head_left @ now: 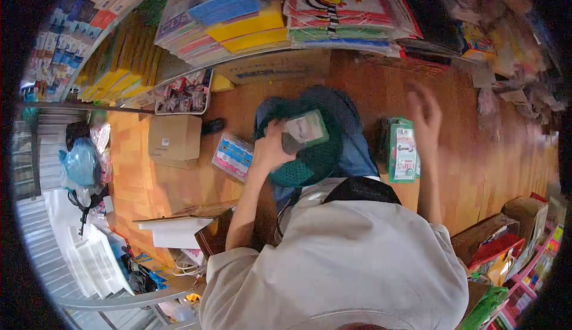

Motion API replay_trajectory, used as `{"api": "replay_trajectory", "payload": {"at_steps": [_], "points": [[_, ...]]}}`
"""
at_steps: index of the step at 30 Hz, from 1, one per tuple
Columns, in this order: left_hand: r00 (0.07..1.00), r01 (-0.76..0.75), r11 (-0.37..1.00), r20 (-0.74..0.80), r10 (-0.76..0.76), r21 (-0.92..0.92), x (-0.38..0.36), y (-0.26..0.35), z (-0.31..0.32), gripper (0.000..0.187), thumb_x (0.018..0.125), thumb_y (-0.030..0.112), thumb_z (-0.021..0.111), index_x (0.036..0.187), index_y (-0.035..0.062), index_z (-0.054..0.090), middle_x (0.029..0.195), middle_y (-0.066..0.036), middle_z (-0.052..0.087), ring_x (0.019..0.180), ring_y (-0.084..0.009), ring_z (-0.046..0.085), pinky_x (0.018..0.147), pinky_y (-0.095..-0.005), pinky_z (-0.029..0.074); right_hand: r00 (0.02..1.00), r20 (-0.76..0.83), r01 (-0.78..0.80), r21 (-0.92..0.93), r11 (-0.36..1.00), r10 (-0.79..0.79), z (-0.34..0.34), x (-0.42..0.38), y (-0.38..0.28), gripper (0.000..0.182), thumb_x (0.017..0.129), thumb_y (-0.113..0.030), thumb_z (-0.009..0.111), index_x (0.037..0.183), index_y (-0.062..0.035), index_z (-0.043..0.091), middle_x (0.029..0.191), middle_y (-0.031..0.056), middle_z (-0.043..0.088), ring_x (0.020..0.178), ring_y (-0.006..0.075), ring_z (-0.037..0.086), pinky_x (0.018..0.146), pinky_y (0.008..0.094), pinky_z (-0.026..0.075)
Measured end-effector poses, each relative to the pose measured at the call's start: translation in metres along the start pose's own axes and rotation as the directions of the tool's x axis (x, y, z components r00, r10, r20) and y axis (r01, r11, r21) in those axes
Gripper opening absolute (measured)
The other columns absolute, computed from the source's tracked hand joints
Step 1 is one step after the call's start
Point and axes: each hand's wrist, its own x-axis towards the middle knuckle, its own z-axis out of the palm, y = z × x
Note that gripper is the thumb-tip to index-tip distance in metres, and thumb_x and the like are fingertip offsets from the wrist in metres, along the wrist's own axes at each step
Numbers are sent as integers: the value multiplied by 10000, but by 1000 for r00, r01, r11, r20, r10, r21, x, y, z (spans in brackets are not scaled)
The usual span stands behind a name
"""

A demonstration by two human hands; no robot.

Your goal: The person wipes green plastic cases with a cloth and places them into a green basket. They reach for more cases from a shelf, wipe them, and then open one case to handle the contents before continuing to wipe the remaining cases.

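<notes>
A flat clear-and-green packet with a pale label (308, 128) is gripped in my left hand (273, 147), thumb and fingers closed at its left side. Below it, a dark green perforated basket (307, 166) rests on my lap between my legs. My right hand (424, 110), somewhat blurred, is raised on the right with its fingers stretched out and nothing in them. Just left of that wrist lie green-edged packets with printed labels (403, 151) on the floor, apart from the fingers as far as I can see.
Left of my lap are a blue-and-pink printed pack (233, 157), a cardboard box (174, 139) and a white tray of small packets (183, 93). Stacked packaged goods (339, 8) fill the shelf ahead. An open carton (214, 231) stands by my left elbow; more boxes (488, 234) are at right.
</notes>
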Motion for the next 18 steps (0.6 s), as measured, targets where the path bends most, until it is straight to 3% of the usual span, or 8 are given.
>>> {"api": "replay_trajectory", "payload": {"at_steps": [5,7,8,10,11,13,16,18], "points": [[942,-337,923,-62,331,-187,-41,30,-65,914,562,283,784,1370,140,382,1365,-141,416,1060,-360,568,777,-436,540,817,576,-317,405,857,30,58,0,-14,382,957,-305,505,1191,-14,589,1200,97,604,1106,216,552,955,330,416],[913,-406,883,-60,403,-237,-56,47,-97,921,566,267,789,1383,157,376,1372,-119,412,1071,-350,565,776,-433,542,451,883,-769,311,559,129,72,-5,-22,596,945,-471,458,1325,-11,457,1309,157,514,1159,256,534,1008,380,397],[884,-455,853,-19,466,-257,-63,56,-112,935,579,259,795,1401,172,357,1407,-96,378,1084,-342,562,785,-432,539,445,887,-767,304,565,126,75,-14,-28,596,945,-471,458,1325,-11,457,1309,157,514,1159,256,534,1008,380,397],[853,-499,821,9,522,-278,-67,61,-124,950,592,252,801,1419,186,338,1442,-74,344,1097,-333,559,795,-430,536,43,991,-999,43,3,123,77,-36,-40,673,934,-526,436,1396,-43,356,1335,184,484,1207,307,494,1000,499,400],[839,-523,800,-15,544,-294,-67,60,-127,894,614,249,804,1398,163,384,1434,-83,374,1108,-321,563,822,-417,528,36,992,-999,35,11,122,85,-43,-39,673,934,-526,436,1396,-43,356,1335,184,484,1207,307,494,1000,499,400],[827,-545,778,-47,560,-311,-65,55,-132,838,637,247,807,1378,140,429,1425,-92,404,1120,-308,566,849,-403,519,-125,868,-967,-214,-136,-481,101,-56,-31,719,915,-540,460,1437,-79,280,1375,212,425,1239,383,451,958,583,413],[864,-496,716,-196,464,-491,-61,43,-150,687,684,201,800,1301,76,527,1356,-110,505,1207,-267,521,971,-360,446,13,928,-992,-34,-120,-372,110,-58,-35,725,905,-567,448,1441,-108,283,1395,219,393,1228,441,439,922,608,432],[826,-313,785,-561,-52,-534,-64,49,-164,494,774,121,724,1236,29,575,1286,-127,567,1209,-254,520,1022,-357,393,67,931,-994,30,-109,-358,110,-54,-37,696,917,-569,417,1441,-128,294,1387,213,405,1212,457,448,923,606,434]]}}
